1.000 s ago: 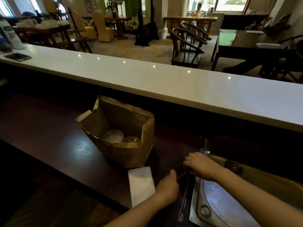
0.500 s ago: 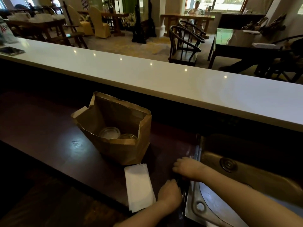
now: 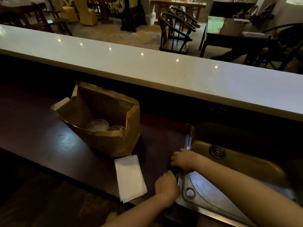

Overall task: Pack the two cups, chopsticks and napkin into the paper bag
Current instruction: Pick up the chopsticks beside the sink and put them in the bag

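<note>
Status: both cups (image 3: 105,126) stand inside the open paper bag (image 3: 105,141) on the dark counter (image 3: 41,136). The napkin (image 3: 130,177) lies flat just near of the bag, not yet packed. The chopsticks (image 3: 177,175) lie at the sink (image 3: 246,163) edge, right of the napkin. Left hand (image 3: 166,185) and right hand (image 3: 183,160) are curled over them; whether either actually grips cannot be told. Remaining: chopsticks and napkin
</note>
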Available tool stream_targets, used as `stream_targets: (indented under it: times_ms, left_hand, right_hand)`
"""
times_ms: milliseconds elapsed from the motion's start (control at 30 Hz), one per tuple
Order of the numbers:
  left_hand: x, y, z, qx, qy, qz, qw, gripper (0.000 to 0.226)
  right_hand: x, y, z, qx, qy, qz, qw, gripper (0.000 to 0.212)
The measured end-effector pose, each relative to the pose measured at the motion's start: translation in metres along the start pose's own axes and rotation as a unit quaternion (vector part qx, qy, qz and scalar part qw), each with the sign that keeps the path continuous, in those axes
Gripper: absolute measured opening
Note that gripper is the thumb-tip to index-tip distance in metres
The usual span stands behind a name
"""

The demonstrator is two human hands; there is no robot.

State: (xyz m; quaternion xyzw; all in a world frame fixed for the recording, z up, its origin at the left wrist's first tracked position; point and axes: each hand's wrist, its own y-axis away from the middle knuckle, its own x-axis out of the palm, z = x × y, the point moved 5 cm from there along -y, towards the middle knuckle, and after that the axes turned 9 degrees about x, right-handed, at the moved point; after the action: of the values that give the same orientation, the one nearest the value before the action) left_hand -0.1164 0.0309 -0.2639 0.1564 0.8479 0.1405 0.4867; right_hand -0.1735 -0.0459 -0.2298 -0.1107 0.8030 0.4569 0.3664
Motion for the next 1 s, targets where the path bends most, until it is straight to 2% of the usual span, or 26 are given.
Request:
stream_targets:
  times_ms: [133, 233, 333, 400, 533, 633, 700, 733, 800, 867, 933, 1000]
  left_hand:
    - [0.001, -0.001, 0.0, 0.0, 0.01, 0.016, 1.0, 0.036]
    - [-0.011, -0.001, 0.007, -0.005, 0.07, -0.006, 0.997, 0.029]
    - [-0.036, 0.004, 0.018, -0.002, 0.217, -0.072, 0.973, 0.015]
    - [-0.057, 0.008, 0.018, 0.029, 0.288, -0.105, 0.951, 0.011]
    - [-0.118, 0.021, 0.009, 0.115, 0.291, -0.229, 0.922, 0.022]
    - [-0.172, 0.038, 0.002, 0.168, 0.297, -0.317, 0.885, 0.024]
    - [-0.203, 0.052, -0.004, 0.203, 0.314, -0.334, 0.865, 0.025]
    - [-0.217, 0.06, -0.008, 0.218, 0.328, -0.335, 0.856, 0.025]
    - [-0.242, 0.076, -0.012, 0.25, 0.352, -0.329, 0.84, 0.024]
    - [-0.264, 0.09, -0.013, 0.278, 0.353, -0.32, 0.834, 0.023]
    - [-0.284, 0.101, -0.008, 0.294, 0.35, -0.308, 0.834, 0.024]
    - [-0.303, 0.107, 0.001, 0.299, 0.351, -0.279, 0.843, 0.025]
  right_hand:
    - [-0.005, 0.002, 0.001, -0.007, 0.002, -0.04, 0.999, 0.049]
    - [-0.022, 0.006, -0.003, -0.012, -0.03, -0.111, 0.993, 0.036]
    - [-0.055, 0.018, -0.02, -0.007, -0.071, -0.17, 0.983, 0.029]
    - [-0.083, 0.026, -0.032, -0.011, -0.065, -0.196, 0.978, 0.028]
    - [-0.15, 0.054, -0.057, 0.007, -0.074, -0.279, 0.957, 0.029]
    - [-0.199, 0.085, -0.079, 0.049, -0.099, -0.384, 0.917, 0.038]
    - [-0.231, 0.107, -0.095, 0.065, -0.205, -0.425, 0.879, 0.041]
    - [-0.245, 0.118, -0.102, 0.063, -0.29, -0.44, 0.847, 0.04]
    - [-0.27, 0.135, -0.114, 0.048, -0.465, -0.45, 0.761, 0.034]
    - [-0.288, 0.143, -0.115, 0.0, -0.601, -0.422, 0.679, 0.02]
    - [-0.302, 0.149, -0.11, -0.068, -0.695, -0.39, 0.6, 0.012]
    - [-0.317, 0.153, -0.104, -0.111, -0.743, -0.373, 0.545, 0.01]
